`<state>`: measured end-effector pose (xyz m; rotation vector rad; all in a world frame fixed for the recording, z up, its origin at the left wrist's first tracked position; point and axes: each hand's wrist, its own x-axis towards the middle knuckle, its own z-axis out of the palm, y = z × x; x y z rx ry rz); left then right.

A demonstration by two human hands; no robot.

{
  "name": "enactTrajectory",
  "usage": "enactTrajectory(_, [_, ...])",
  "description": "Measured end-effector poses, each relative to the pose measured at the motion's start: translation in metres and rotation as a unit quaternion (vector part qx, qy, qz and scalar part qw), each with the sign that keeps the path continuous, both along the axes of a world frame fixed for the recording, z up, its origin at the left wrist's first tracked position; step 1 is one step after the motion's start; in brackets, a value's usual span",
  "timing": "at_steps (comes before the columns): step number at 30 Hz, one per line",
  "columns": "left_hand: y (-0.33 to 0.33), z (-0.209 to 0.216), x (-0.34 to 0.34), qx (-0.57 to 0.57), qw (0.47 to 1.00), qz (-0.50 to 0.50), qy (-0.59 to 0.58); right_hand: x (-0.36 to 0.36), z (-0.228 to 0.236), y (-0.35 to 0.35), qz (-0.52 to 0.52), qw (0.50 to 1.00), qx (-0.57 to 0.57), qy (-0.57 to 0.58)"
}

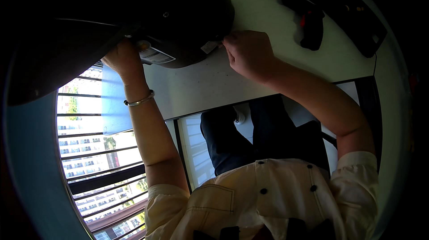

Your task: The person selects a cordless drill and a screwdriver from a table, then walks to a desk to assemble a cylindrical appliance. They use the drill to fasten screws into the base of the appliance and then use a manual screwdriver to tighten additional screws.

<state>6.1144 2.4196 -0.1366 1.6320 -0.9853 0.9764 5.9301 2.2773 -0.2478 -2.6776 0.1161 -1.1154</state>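
A large black rounded object (187, 21), its kind unclear, stands on the pale table, with a white printed label (156, 54) and a smaller whitish tag low on its near side. My left hand (124, 57) is at its left part, next to the larger label. Dark parts and shadow hide most of that hand's fingers. My right hand (251, 54) is closed in a pinch at the near right edge, beside the small tag (209, 46). What lies between those fingers is too small to make out.
At the far right of the table (286, 68) lies a black and red cordless screwdriver (308, 16), its bit pointing left. Beyond it is a long dark case (353, 16) with small yellowish spots and something red on it. A window with blinds (96, 150) is at the left.
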Motion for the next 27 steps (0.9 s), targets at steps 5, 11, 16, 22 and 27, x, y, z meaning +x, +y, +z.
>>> enactTrajectory(5, [-0.001, -0.002, 0.003, -0.02, 1.0, 0.008, 0.001, 0.005, -0.007, -0.011, 0.026, 0.98, -0.192, -0.039])
enactTrajectory(11, [-0.001, 0.001, -0.006, -0.015, 0.999, -0.015, 0.049, 0.004, -0.003, -0.01, 0.021, 0.988, -0.141, -0.054])
enactTrajectory(16, [0.004, -0.001, 0.001, -0.014, 0.997, -0.02, 0.068, 0.005, 0.017, 0.01, -0.027, 0.979, 0.186, 0.08])
enactTrajectory(22, [0.004, -0.001, 0.004, -0.015, 0.999, -0.021, 0.047, 0.018, 0.027, -0.015, 0.084, 0.66, 0.714, 0.219])
enactTrajectory(27, [0.003, -0.003, 0.004, -0.014, 1.0, -0.014, 0.023, 0.02, 0.006, -0.006, 0.069, 0.869, 0.482, 0.094])
